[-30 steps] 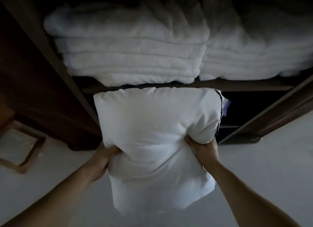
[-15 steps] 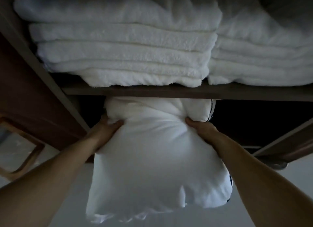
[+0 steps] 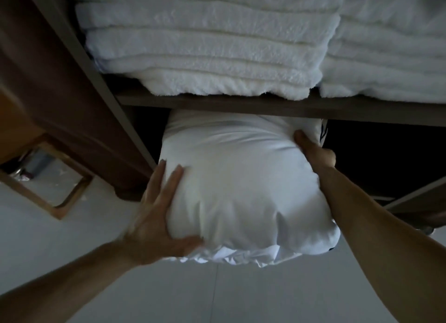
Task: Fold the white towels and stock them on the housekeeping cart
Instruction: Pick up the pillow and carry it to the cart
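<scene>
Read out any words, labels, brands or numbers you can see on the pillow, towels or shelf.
No text can be read.
Pillow: a dark mark at its right edge, too blurred to tell whether it is print.
Towels: no text.
Shelf: no text.

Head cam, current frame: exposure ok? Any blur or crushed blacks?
Head view: dim overall, no glare; left hand slightly motion-blurred; folded towels sharp, pile texture visible; compartment right of the white pillow crushed to black, nothing readable inside.
</scene>
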Action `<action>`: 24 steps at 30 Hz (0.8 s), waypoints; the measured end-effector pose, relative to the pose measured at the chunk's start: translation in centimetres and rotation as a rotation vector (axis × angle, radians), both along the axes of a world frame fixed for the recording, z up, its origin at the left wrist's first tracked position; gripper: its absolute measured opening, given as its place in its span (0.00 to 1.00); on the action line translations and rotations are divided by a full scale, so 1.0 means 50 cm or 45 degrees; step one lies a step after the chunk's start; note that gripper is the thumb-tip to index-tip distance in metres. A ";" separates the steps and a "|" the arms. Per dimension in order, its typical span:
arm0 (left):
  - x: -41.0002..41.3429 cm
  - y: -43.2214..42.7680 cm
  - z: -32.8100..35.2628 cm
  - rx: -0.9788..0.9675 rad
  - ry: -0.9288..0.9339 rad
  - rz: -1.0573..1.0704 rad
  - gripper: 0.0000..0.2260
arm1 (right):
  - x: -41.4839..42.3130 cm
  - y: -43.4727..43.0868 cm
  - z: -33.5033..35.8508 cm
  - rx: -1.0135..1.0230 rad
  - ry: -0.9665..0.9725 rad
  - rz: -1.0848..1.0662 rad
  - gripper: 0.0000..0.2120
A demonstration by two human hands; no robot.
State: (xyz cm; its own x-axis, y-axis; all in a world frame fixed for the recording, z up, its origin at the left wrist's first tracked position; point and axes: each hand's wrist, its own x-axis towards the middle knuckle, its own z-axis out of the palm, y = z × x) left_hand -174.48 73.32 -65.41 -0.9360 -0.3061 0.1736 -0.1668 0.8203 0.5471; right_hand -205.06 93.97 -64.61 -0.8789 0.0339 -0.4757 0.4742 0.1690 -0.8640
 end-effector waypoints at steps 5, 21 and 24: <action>-0.071 -0.043 -0.003 -0.075 -0.117 0.033 0.57 | 0.014 0.002 0.010 -0.136 0.036 0.019 0.39; -0.156 -0.123 -0.046 -0.867 0.540 -0.145 0.49 | -0.099 -0.094 -0.027 -0.094 0.418 0.262 0.40; -0.180 -0.020 -0.022 -0.998 0.557 -0.315 0.54 | -0.079 -0.058 -0.031 0.050 0.450 0.284 0.34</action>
